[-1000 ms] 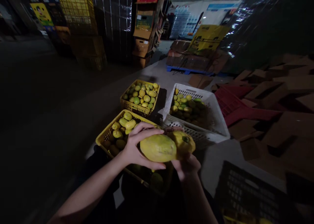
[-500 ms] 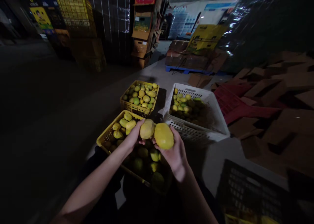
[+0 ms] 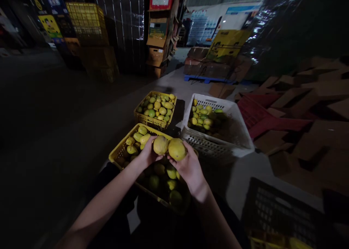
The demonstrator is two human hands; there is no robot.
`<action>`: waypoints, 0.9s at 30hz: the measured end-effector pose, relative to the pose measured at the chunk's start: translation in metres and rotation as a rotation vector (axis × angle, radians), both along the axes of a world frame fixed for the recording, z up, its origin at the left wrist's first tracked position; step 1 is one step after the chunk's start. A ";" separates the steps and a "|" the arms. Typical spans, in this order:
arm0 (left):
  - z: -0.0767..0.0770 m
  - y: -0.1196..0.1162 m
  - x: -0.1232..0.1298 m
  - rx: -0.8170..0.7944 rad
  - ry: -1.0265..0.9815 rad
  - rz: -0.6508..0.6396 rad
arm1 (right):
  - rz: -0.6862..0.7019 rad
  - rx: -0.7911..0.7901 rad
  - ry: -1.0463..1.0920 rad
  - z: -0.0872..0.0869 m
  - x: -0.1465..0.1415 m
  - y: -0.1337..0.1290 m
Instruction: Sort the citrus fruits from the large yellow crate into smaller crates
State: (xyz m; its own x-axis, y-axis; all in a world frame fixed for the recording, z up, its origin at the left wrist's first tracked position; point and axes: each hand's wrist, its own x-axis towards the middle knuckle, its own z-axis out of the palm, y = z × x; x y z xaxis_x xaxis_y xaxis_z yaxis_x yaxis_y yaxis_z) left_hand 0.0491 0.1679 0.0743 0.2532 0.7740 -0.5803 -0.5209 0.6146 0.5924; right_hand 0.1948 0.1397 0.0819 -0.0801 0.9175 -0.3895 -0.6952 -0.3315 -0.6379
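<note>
My left hand [image 3: 147, 154] is closed around a dull yellow lemon [image 3: 160, 145], thumb along its upper left side. Close beside it, my right hand [image 3: 190, 169] grips a second yellow lemon [image 3: 177, 149] from the right and below. Both are held up over a yellow plastic crate [image 3: 115, 153] with yellow and green lemons [image 3: 171, 172] in it. Shadow and my forearms hide part of that crate's contents.
Behind stands another yellow crate [image 3: 148, 121] full of lemons. A white crate [image 3: 242, 132], partly filled, is to the right. Red crates [image 3: 253, 114] and cardboard boxes [image 3: 300, 151] lie farther right. A dark crate [image 3: 278, 205] sits at lower right.
The lemon in my right hand has turned and shifted slightly up and left, showing a different side. My left hand and its lemon have moved a little left.
</note>
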 end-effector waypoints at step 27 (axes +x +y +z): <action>0.018 0.009 0.007 -0.059 -0.447 0.357 | -0.074 -0.060 0.156 -0.005 0.001 0.006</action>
State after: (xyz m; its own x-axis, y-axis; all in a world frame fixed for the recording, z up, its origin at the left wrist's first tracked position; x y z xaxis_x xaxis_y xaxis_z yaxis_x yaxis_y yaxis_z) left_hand 0.0565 0.1768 0.0921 0.2126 0.8263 -0.5216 -0.8940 0.3800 0.2375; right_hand 0.1958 0.1453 0.0768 -0.0770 0.8988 -0.4316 -0.8082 -0.3098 -0.5009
